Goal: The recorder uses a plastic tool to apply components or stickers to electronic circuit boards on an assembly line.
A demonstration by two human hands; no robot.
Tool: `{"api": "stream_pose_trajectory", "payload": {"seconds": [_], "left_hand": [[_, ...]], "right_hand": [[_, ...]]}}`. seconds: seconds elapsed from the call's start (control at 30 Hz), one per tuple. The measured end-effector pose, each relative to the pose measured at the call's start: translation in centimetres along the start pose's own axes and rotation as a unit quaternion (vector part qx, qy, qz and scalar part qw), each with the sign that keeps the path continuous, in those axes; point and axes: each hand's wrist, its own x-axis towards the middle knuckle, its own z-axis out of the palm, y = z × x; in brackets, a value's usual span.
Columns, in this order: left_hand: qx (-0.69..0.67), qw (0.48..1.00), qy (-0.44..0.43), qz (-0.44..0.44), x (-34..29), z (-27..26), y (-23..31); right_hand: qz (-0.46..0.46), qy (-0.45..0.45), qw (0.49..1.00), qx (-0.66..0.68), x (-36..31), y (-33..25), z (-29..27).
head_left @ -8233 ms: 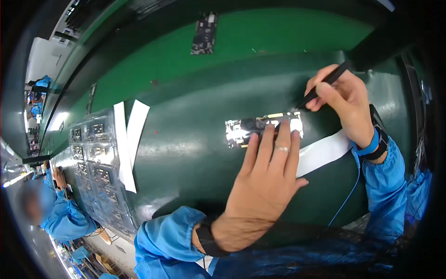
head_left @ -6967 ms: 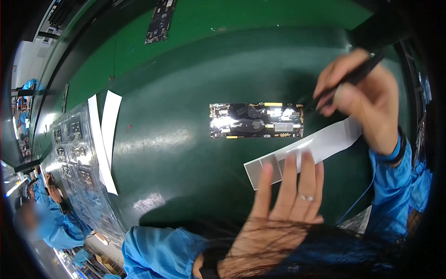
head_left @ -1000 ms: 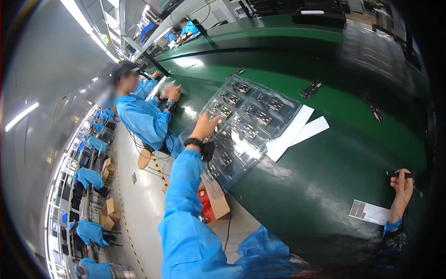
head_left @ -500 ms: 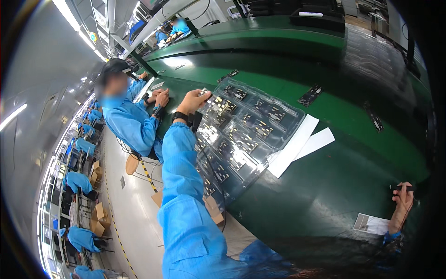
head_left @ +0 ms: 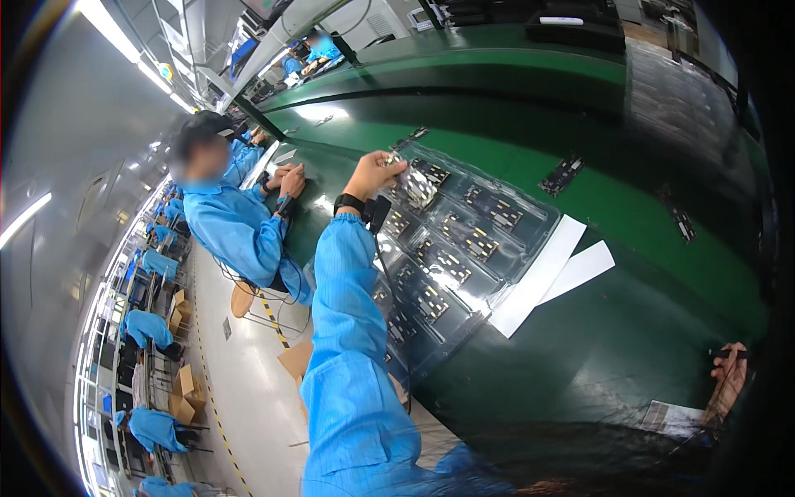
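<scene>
My left hand pinches a shiny circuit board over the far-left corner of a clear plastic tray. Glare and blur hide part of that board. Several black circuit boards with gold and silver parts lie in the tray's pockets, such as one board on its far side. Over at the right edge of the view, my right hand is closed round a slim black stick-like tool; its exact kind cannot be made out. Beneath that hand lies a white and grey card.
Two white paper strips lie by the tray's right edge. Loose boards rest on the green bench mat. A co-worker in blue sits at the left. A black bin stands at the back.
My left hand has shifted slightly right in the view, and the shiny board below its fingers now shows tilted over the tray. The whole view has swung a little; my right hand keeps its tool.
</scene>
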Motion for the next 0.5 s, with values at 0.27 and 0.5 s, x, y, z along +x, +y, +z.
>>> {"api": "stream_pose_trajectory", "payload": {"seconds": [0.27, 0.5], "left_hand": [[0.248, 0.969, 0.009, 0.016, 3.9, 3.6, 1.3], [0.333, 0.940, -0.070, -0.004, 5.2, 3.0, 3.4]], "right_hand": [[-0.017, 0.050, 0.998, -0.028, -0.5, 0.5, 0.6], [-0.009, 0.050, 0.998, -0.021, -0.7, 0.6, 0.4]]}}
